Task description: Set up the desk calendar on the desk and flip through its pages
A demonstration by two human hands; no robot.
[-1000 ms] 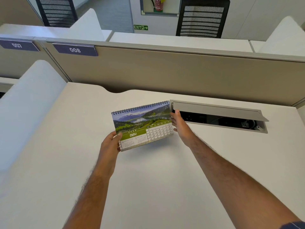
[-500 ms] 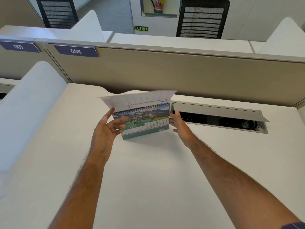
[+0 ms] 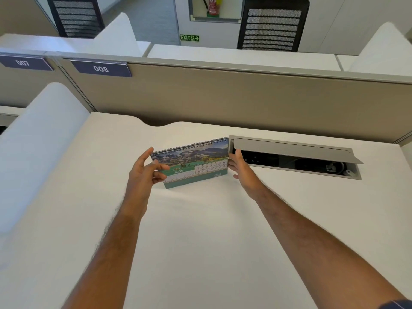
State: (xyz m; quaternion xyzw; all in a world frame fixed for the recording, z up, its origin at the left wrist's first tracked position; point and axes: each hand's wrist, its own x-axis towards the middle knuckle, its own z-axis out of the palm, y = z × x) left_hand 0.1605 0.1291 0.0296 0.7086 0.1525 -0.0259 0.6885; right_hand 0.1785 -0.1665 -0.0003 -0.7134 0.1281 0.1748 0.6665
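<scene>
A spiral-bound desk calendar (image 3: 196,162) stands upright on the white desk (image 3: 200,230), showing a mountain picture and the JUNE page on a teal base. My left hand (image 3: 145,172) is at its left edge, fingers spread and loosely curled over the lower left corner of the page. My right hand (image 3: 242,172) steadies the calendar's right edge with thumb and fingers against it. The calendar's back side is hidden.
An open grey cable tray flap (image 3: 294,157) is set into the desk just right of the calendar. A beige partition (image 3: 223,101) with the label 008 (image 3: 100,68) closes the far side. A white side divider (image 3: 40,134) stands on the left.
The MAY page was lifted by my left hand and flipped over the spiral to the back. The calendar now shows JUNE and stands on the desk.
</scene>
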